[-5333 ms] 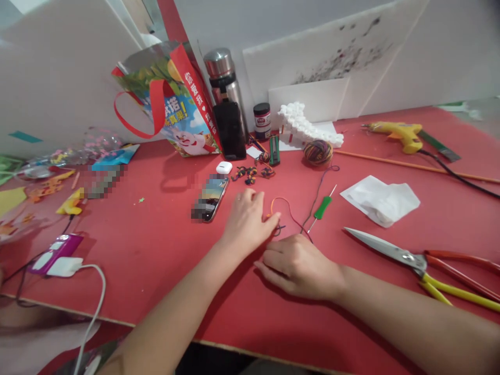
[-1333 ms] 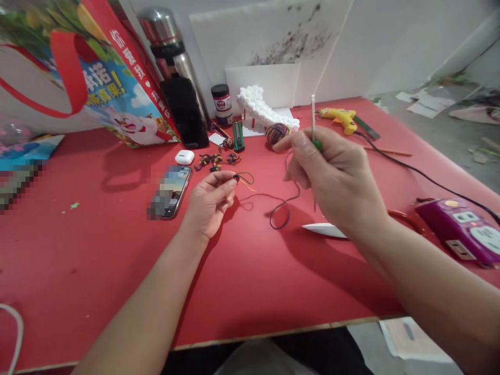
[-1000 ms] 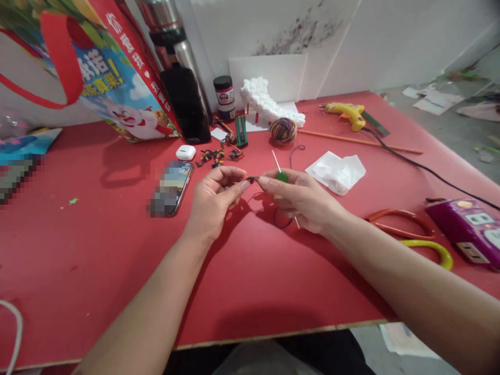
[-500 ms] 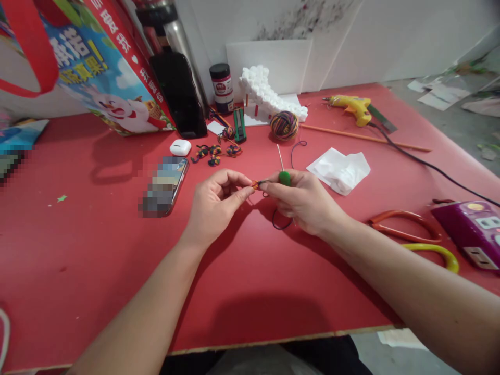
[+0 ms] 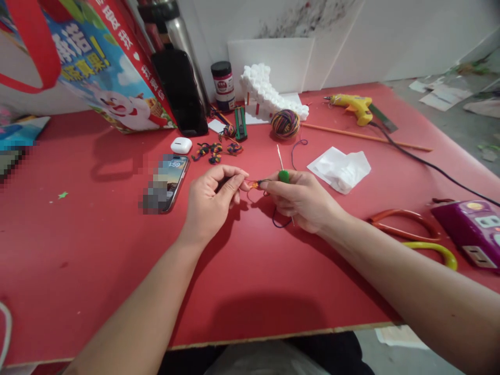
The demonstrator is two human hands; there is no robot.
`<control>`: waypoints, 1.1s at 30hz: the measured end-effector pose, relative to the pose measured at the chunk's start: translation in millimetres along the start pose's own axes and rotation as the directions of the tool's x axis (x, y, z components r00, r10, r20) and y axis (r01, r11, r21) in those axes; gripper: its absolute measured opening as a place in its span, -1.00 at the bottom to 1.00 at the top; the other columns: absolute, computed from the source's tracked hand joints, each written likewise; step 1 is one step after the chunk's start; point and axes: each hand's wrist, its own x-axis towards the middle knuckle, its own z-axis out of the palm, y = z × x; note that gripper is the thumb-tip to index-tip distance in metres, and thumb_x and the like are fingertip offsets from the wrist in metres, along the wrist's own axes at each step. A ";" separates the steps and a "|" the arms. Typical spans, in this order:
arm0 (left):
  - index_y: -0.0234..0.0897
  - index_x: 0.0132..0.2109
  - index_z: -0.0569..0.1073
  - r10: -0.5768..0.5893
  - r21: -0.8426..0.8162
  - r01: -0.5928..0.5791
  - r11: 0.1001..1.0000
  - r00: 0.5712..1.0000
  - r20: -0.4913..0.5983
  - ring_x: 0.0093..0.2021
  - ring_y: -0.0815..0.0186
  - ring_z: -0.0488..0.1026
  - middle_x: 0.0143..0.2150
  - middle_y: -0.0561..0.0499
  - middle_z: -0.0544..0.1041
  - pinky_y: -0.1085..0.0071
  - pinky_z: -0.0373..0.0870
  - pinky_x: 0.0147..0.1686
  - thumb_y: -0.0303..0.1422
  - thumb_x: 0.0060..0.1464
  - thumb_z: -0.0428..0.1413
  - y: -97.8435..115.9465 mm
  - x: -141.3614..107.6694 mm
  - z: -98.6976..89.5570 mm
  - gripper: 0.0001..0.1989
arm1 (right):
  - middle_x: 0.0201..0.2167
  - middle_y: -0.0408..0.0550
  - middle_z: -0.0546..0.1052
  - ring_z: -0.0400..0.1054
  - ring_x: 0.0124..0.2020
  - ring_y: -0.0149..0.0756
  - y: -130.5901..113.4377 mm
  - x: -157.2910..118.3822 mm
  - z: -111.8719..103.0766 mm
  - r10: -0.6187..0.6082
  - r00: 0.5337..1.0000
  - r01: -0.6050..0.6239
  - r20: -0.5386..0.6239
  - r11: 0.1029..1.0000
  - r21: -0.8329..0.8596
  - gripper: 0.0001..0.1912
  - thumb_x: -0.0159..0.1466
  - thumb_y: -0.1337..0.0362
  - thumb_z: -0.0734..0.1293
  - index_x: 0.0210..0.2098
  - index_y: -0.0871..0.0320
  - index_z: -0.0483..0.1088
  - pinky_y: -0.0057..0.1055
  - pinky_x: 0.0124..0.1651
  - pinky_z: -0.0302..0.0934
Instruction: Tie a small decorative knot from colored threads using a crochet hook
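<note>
My left hand is closed, thumb and forefinger pinching a thin strand of yarn just left of a tiny orange and dark crochet piece. My right hand pinches the other end of that piece. Between its fingers it also holds a crochet hook with a green grip, its metal shaft pointing up and away. Dark yarn loops below the right hand. Behind the hands sits a multicoloured yarn ball with a purple tail. Several small crocheted bits lie to its left.
At left lie a phone and a white earphone case. A crumpled tissue, orange stick and yellow glue gun are at right. Nearer me are red-and-yellow handles and a purple power strip. A green cutter lies behind.
My left hand has slid slightly left off the crochet piece and now pinches a strand, with the fingers more curled. My right hand stays nearly still with the hook.
</note>
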 end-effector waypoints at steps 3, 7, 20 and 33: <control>-0.25 -0.28 0.60 -0.038 -0.057 0.041 0.998 0.998 0.048 -0.58 0.46 0.39 -0.44 0.04 0.62 0.49 0.35 -0.56 -0.35 0.26 0.29 5.8 -3.1 2.8 -0.88 | -0.73 -0.38 0.19 -0.09 -0.71 -0.64 -0.7 1.1 -0.3 -0.043 0.999 0.044 -0.031 0.999 0.007 -0.68 -0.01 0.24 0.64 -0.49 0.19 0.45 -0.53 -0.64 -0.33; -0.26 -0.35 0.57 -0.146 -0.065 0.163 0.984 0.965 0.218 -0.57 0.41 0.47 -0.46 0.01 0.61 0.49 0.34 -0.60 -0.28 0.23 0.33 9.3 -6.9 5.9 -0.79 | -0.73 -0.38 0.22 -0.09 -0.72 -0.64 -0.6 1.9 -0.6 -0.095 0.994 0.097 -0.056 0.995 0.021 -0.72 -0.01 0.23 0.62 -0.45 0.21 0.50 -0.51 -0.64 -0.34; -0.31 -0.34 0.71 -0.349 -0.249 0.328 0.911 0.936 -0.043 -0.40 0.40 0.54 -0.35 -0.06 0.68 0.63 0.31 -0.61 -0.32 -0.13 0.52 5.2 2.8 4.3 -0.78 | -0.71 -0.37 0.26 -0.09 -0.71 -0.63 5.5 4.1 -0.5 -0.164 0.985 0.160 -0.060 0.986 -0.056 -0.78 0.05 0.22 0.58 -0.43 0.20 0.53 -0.47 -0.64 -0.30; -0.39 -0.34 0.65 -0.461 -0.396 0.505 0.767 0.863 0.208 -0.50 0.44 0.57 -0.43 0.01 0.66 0.59 0.52 -0.47 -0.40 -0.28 0.60 5.5 -0.6 7.7 -0.64 | -0.55 -0.21 0.50 0.29 -0.50 -0.45 9.1 1.0 -0.9 -0.404 0.914 0.397 0.038 0.871 -0.289 -0.87 0.19 0.24 0.49 -0.38 0.19 0.57 -0.43 -0.41 0.13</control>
